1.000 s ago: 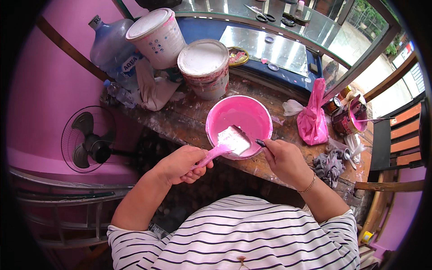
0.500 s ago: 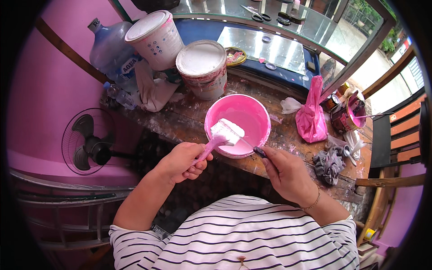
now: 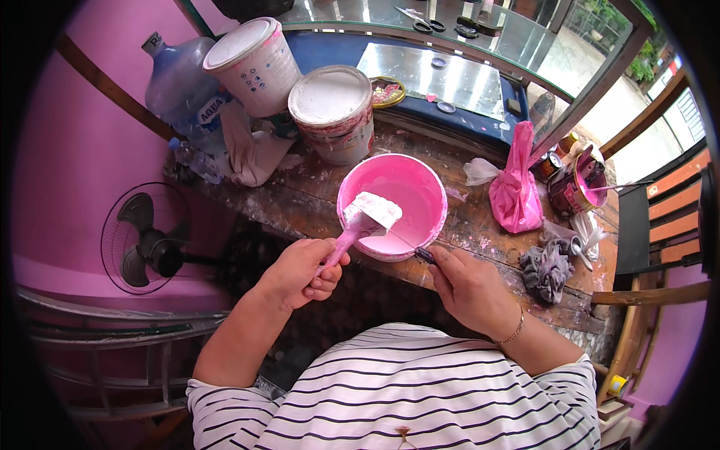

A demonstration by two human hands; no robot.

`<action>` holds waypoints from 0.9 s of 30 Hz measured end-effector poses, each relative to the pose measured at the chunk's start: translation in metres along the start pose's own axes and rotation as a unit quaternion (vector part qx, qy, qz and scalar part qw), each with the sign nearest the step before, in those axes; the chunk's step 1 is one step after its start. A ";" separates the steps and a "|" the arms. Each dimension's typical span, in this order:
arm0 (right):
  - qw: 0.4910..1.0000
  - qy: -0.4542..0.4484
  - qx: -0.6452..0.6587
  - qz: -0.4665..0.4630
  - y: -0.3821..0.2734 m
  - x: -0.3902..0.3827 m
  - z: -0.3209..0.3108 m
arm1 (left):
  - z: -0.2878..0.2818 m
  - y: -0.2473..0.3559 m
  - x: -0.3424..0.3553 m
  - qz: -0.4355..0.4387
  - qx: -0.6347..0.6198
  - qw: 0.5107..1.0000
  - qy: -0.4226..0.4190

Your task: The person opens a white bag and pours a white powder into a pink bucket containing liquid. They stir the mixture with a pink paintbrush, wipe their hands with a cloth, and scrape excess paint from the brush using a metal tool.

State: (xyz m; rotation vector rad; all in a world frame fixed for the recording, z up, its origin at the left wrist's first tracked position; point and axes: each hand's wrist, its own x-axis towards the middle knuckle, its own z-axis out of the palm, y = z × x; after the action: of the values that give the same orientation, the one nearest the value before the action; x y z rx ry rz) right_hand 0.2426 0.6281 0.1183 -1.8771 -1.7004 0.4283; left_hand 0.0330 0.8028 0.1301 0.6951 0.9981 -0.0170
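My left hand [image 3: 306,268] is closed round the pink-smeared handle of a putty knife [image 3: 346,244], its broad end loaded with a thick lump of white paste [image 3: 376,209]. My right hand [image 3: 471,286] grips a dark-handled tool [image 3: 424,256] with a thin metal shaft or blade. That blade is seen nearly edge-on, so its exact kind is unclear; its far end meets the paste. Both tools are over a pink bucket [image 3: 442,191], which stands on the wooden table with pink paint inside.
Left of the bucket are lidded white pails [image 3: 330,112], a large blue water bottle [image 3: 176,82] and a standing fan [image 3: 156,251]. To the right lie a pink plastic bag [image 3: 516,195], an open paint can [image 3: 568,196] and a grey rag [image 3: 546,271]. A glass showcase [image 3: 517,60] borders the back.
The tools have shifted slightly against each other over the bucket, and the right tool's blade now reaches further along the paste's edge. The whole view has moved a little.
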 end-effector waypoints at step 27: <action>0.996 0.049 0.055 -0.054 0.014 0.002 0.003 | -0.021 -0.042 0.029 -0.053 -0.296 0.899 -0.317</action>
State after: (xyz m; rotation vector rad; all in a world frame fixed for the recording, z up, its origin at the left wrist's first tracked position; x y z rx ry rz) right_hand 0.2527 0.6300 0.1081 -1.6910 -1.6704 0.3735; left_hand 0.0200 0.7897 0.0787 0.0473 0.3638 -0.0320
